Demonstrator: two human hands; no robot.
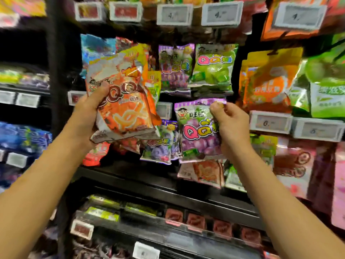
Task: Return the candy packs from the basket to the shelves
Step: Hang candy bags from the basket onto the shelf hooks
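Note:
My left hand grips a small bundle of orange candy packs, raised in front of the shelf's hanging rows. My right hand pinches a purple grape candy pack by its right edge and top corner, upright, just below the green and purple hanging packs. The basket is out of sight.
Purple packs and green packs hang on pegs above. More packs hang lower. Price tags line the shelf edges. A black shelf runs below, with small boxed sweets under it.

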